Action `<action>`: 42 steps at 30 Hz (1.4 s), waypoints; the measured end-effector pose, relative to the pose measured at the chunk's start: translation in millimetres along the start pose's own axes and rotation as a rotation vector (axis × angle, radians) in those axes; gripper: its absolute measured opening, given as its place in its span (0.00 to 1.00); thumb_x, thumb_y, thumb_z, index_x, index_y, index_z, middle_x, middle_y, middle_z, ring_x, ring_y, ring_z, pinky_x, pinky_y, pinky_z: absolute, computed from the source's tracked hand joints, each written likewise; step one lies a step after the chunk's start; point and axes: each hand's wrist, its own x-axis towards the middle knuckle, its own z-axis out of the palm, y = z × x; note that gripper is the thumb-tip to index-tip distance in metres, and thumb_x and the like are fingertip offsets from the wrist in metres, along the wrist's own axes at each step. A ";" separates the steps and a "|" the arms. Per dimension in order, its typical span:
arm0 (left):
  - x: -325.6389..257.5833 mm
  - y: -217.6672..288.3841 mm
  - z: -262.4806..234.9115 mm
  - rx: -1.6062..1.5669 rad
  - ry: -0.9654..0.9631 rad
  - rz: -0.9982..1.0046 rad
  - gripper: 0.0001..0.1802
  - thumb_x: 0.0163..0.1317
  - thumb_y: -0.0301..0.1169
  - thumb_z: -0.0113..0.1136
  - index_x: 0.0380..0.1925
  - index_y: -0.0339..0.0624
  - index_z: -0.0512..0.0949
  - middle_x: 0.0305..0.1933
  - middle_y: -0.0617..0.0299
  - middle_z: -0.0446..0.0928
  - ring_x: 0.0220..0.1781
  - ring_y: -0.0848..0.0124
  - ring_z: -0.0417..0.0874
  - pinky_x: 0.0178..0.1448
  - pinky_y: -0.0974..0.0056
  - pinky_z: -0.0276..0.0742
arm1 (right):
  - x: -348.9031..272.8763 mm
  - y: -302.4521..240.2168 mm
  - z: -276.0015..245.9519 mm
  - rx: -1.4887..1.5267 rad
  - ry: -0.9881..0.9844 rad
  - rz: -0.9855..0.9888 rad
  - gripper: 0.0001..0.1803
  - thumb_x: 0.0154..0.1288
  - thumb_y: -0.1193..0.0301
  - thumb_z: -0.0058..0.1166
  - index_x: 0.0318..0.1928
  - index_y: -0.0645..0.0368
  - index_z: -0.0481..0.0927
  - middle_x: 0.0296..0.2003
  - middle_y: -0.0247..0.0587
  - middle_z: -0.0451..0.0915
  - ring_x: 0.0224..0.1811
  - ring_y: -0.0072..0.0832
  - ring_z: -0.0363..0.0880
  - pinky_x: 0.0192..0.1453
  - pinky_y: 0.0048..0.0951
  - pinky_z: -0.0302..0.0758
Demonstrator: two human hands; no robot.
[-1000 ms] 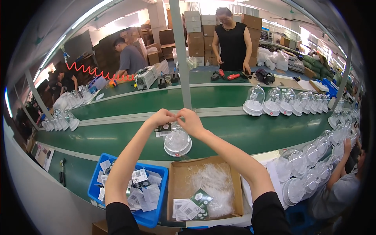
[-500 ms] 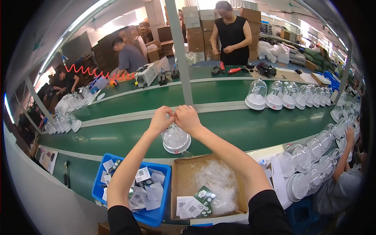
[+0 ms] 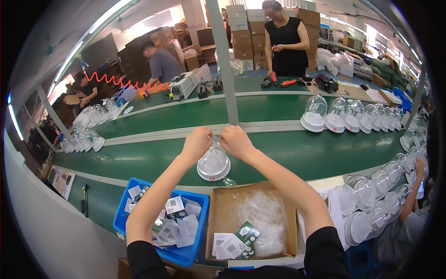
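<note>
A clear dome on a round white base (image 3: pixel 213 163), with white filling inside and a small red mark on its front, stands upright on the green belt. My left hand (image 3: pixel 198 143) is at the upper left of the dome, fingers bent and pinched. On the other side, at much the same height, my right hand (image 3: pixel 236 140) is also closed, its fingertips turned inward toward the dome's top. Anything pinched in either hand is too thin or hidden to make out. A small clear plastic piece (image 3: pixel 228 182) lies beside the base.
A blue bin (image 3: pixel 204 218) of printed cards sits at near left, beside a cardboard tray (image 3: pixel 220 209) with clear strands (image 3: pixel 262 218) and green-and-white cards (image 3: pixel 234 242). Finished-looking domes (image 3: pixel 355 115) line the right. Across the belt stands a co-worker (image 3: pixel 286 42); a metal post (image 3: pixel 226 69) rises ahead.
My hands have moved apart from their meeting point above the dome, one to each side. The view has shifted slightly, and the co-worker opposite has lowered one arm toward a red tool.
</note>
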 end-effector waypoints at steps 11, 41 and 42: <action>-2.4 -39.2 -39.9 -0.473 -0.407 -0.358 0.16 0.62 0.38 0.60 0.45 0.38 0.79 0.37 0.61 0.79 0.39 0.73 0.77 0.45 0.66 0.75 | -103.7 106.6 -93.4 -0.696 -1.223 0.775 0.45 0.36 0.49 0.74 0.55 0.58 0.76 0.54 0.47 0.77 0.58 0.41 0.75 0.58 0.43 0.75; 221.9 -191.1 110.3 0.062 0.177 -0.207 0.25 0.48 0.17 0.50 0.49 0.38 0.78 0.47 0.40 0.78 0.51 0.46 0.78 0.58 0.52 0.72 | -115.6 113.2 -97.2 -0.345 -1.270 0.879 0.63 0.34 0.47 0.75 0.70 0.50 0.54 0.53 0.63 0.67 0.57 0.52 0.70 0.56 0.43 0.74; 226.3 -189.8 121.0 0.040 0.197 -0.213 0.27 0.48 0.18 0.50 0.53 0.40 0.76 0.49 0.40 0.77 0.53 0.46 0.77 0.59 0.52 0.71 | -116.1 114.1 -97.8 -0.355 -1.275 0.882 0.63 0.34 0.47 0.75 0.70 0.50 0.54 0.53 0.63 0.67 0.57 0.52 0.70 0.56 0.43 0.74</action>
